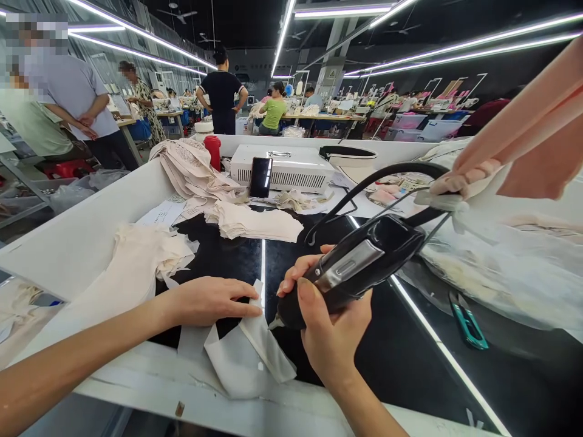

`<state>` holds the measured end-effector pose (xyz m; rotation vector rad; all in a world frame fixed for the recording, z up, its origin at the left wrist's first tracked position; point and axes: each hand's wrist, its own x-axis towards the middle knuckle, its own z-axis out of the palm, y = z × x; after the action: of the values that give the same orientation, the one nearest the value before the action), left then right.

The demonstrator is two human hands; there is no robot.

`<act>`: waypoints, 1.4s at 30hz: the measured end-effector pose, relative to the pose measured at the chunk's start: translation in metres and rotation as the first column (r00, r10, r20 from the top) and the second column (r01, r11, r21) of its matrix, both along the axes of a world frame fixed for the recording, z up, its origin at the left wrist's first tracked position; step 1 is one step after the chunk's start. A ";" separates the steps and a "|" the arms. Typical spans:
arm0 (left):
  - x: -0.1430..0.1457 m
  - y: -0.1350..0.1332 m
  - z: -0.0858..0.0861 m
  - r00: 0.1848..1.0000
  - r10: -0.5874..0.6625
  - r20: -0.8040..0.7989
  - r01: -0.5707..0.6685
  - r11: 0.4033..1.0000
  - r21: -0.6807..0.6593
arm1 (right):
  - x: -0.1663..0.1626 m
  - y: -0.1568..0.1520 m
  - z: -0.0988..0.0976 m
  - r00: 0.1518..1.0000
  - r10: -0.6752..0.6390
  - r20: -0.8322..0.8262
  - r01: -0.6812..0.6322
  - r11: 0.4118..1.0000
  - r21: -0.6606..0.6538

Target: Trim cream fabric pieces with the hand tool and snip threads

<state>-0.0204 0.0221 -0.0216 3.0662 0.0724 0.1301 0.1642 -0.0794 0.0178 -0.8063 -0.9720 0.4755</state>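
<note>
Black handheld tool (353, 264) gripped in right hand (331, 332), tip (276, 323) beside white strip (269, 347); left hand (207, 301) touching strip, can't tell if pinching. Probably lining-up; next move needs steady tip.

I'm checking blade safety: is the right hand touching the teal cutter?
Apart. The head view shows black tabletop plainly between the right hand, wrapped around a black handheld tool, and the teal cutter.
</note>
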 end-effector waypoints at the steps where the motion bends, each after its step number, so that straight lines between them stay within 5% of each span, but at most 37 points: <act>1: -0.001 0.000 0.001 1.000 -0.006 -0.008 0.006 1.000 0.008 | 0.000 0.000 0.000 1.000 -0.005 0.009 0.005 1.000 0.005; 42: 0.000 -0.003 0.004 1.000 -0.025 0.008 0.025 1.000 -0.004 | -0.002 0.017 -0.006 0.996 0.018 -0.082 -0.015 0.999 0.033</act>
<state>-0.0199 0.0194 -0.0177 3.0613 0.0346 0.1398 0.1621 -0.0625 0.0120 -0.7439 -0.9085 0.5025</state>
